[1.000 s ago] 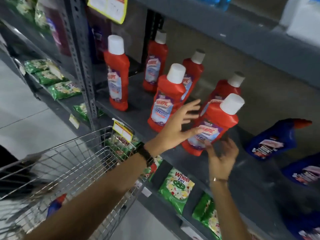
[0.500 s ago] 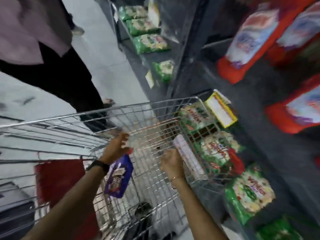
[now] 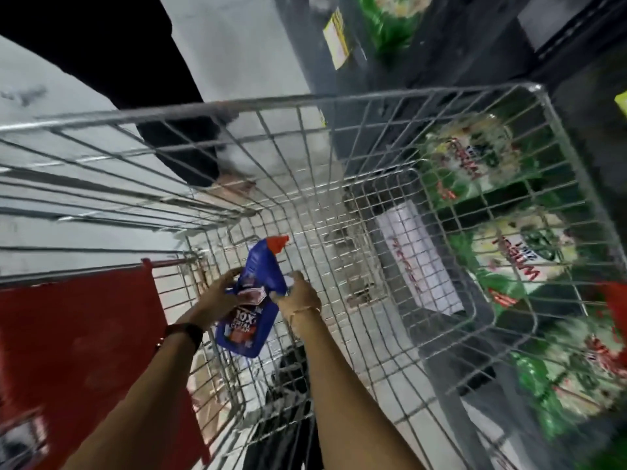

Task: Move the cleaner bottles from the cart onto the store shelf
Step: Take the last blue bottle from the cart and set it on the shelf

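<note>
Bottle (image 3: 252, 300) between hands (image 3: 261, 296) — inside cart (image 3: 305, 100)

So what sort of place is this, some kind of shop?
Most likely a grocery or household goods store. A wire shopping cart stands beside a dark shelf stocked with green detergent packets, and both hands hold a blue cleaner bottle over the cart.

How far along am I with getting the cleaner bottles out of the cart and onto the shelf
Done: not visible now, since the bottle shelf is out of view. In hand: your left hand and right hand both grip a blue bottle with a red cap, low inside the wire cart. Left: lift it out and shelve it. No other bottle shows clearly in the cart, so this may be the last.
</note>
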{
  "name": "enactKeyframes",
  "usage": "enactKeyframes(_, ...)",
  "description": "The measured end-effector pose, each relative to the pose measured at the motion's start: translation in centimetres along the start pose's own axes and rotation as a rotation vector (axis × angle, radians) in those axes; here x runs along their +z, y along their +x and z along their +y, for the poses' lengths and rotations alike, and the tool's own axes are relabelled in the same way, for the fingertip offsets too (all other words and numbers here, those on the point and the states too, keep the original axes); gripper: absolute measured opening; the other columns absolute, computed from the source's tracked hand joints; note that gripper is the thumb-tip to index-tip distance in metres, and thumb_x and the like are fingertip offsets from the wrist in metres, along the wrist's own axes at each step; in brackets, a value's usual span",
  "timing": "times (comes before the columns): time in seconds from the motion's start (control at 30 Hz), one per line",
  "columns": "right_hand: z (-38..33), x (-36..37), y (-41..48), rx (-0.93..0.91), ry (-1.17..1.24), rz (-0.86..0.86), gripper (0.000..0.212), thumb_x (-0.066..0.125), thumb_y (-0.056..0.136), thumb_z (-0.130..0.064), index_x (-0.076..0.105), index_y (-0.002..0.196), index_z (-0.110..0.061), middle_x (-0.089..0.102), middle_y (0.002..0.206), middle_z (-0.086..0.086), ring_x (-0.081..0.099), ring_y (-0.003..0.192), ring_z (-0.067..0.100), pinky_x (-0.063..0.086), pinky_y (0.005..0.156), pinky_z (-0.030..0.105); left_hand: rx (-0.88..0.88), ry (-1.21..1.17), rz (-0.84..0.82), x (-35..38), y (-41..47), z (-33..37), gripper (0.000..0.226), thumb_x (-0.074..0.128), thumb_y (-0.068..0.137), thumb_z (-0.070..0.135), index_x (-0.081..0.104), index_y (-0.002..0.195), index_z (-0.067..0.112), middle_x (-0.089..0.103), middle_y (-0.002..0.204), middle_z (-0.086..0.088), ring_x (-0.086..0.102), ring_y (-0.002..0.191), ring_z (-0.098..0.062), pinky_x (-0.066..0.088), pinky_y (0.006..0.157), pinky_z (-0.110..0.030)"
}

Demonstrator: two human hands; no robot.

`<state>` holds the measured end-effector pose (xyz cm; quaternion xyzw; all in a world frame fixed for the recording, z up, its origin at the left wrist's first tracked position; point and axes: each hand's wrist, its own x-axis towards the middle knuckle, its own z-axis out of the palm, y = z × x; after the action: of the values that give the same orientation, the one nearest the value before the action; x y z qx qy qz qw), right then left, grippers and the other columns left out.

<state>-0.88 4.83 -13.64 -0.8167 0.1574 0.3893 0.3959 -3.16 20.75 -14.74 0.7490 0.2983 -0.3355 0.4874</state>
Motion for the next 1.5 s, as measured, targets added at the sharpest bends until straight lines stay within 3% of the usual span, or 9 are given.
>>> enactKeyframes(0.4,-2.1,-5.4,-2.5,-0.084,0.278,0.094,0.049,0.071,0.073,-0.004,0.053,0.118,-0.003,0.06,0.109,0.021,0.056,0.09,0.026,0.046,0.075,0.03,0.285,0.196,-0.009,0.4,-3.6,5.9,0.071,0.069,0.079,0.019,0.032,0.14,0.02,0.051,0.125,-0.019,0.055,0.111,-0.037,0.047,0.094,-0.055)
enactKeyframes(0.57,-4.3,-12.6,-7.1,-0.25,0.327,0.207,0.047,0.072,0.071,0.001,0.056,0.115,0.0,0.06,0.097,0.018,0.057,0.084,0.028,0.053,0.072,0.035,0.516,0.067,-0.054,0.5,-8.3,13.1,0.05,0.077,0.062,0.03,0.056,0.099,0.055,0.071,0.091,0.01,0.068,0.084,-0.01,0.057,0.071,-0.03)
enactKeyframes(0.73,-5.8,-19.1,-15.0,-0.396,0.465,0.433,0.05,0.072,0.073,-0.001,0.055,0.12,-0.004,0.064,0.113,0.022,0.057,0.092,0.021,0.051,0.078,0.033,0.752,0.109,-0.103,1.7,-14.5,21.4,0.046,0.085,0.059,0.025,0.062,0.093,0.046,0.072,0.09,0.004,0.067,0.081,-0.009,0.055,0.07,-0.018)
enactKeyframes(0.9,-5.6,-26.4,-25.8,-0.638,0.492,0.726,0.049,0.075,0.07,-0.005,0.058,0.116,-0.004,0.06,0.103,0.004,0.058,0.093,0.016,0.043,0.075,0.003,1.024,0.13,-0.172,4.3,-24.6,29.7,0.042,0.079,0.059,0.031,0.067,0.098,0.027,0.068,0.103,0.012,0.063,0.092,-0.004,0.052,0.082,-0.025)
enactKeyframes(1.03,-3.7,-30.8,-34.8,-0.79,0.422,0.866,0.049,0.075,0.067,-0.019,0.062,0.114,-0.011,0.057,0.098,-0.003,0.058,0.092,0.011,0.048,0.081,0.013,1.174,0.109,-0.177,7.8,-32.1,32.7,0.05,0.077,0.06,0.036,0.064,0.104,0.016,0.069,0.108,0.007,0.062,0.098,-0.002,0.051,0.083,-0.016)
enactKeyframes(1.13,-0.7,-33.5,-41.3,-0.822,0.367,0.974,0.048,0.073,0.068,-0.022,0.062,0.114,-0.015,0.054,0.097,-0.005,0.058,0.092,0.012,0.052,0.082,0.028,1.245,0.065,-0.245,12.3,-36.6,33.9,0.062,0.077,0.055,0.026,0.059,0.106,-0.004,0.064,0.107,-0.025,0.066,0.093,-0.006,0.054,0.071,-0.014)
enactKeyframes(1.23,3.6,-35.9,-46.5,-0.814,0.384,1.097,0.051,0.077,0.067,-0.014,0.061,0.116,-0.015,0.051,0.094,-0.009,0.056,0.088,0.011,0.051,0.079,0.023,1.357,0.085,-0.334,17.5,-40.9,34.9,0.082,0.076,0.05,0.061,0.059,0.104,0.002,0.063,0.101,-0.021,0.064,0.094,-0.01,0.055,0.076,-0.022)
enactKeyframes(1.37,10.4,-38.5,-51.7,-0.709,0.327,1.291,0.048,0.077,0.068,-0.01,0.061,0.113,-0.007,0.059,0.098,0.007,0.057,0.086,0.013,0.046,0.079,0.011,1.483,0.055,-0.444,25.8,-44.8,35.1,0.049,0.071,0.058,0.063,0.057,0.101,0.044,0.062,0.104,0.004,0.058,0.1,-0.006,0.047,0.081,-0.01)
enactKeyframes(1.5,16.6,-40.5,-54.6,-0.587,0.321,1.424,0.047,0.074,0.07,-0.002,0.059,0.115,-0.004,0.057,0.1,0.01,0.057,0.084,0.003,0.039,0.076,-0.003,1.506,0.119,-0.567,34.1,-47.0,34.8,0.071,0.068,0.061,0.061,0.056,0.119,0.021,0.061,0.114,-0.002,0.059,0.108,-0.021,0.049,0.097,-0.036)
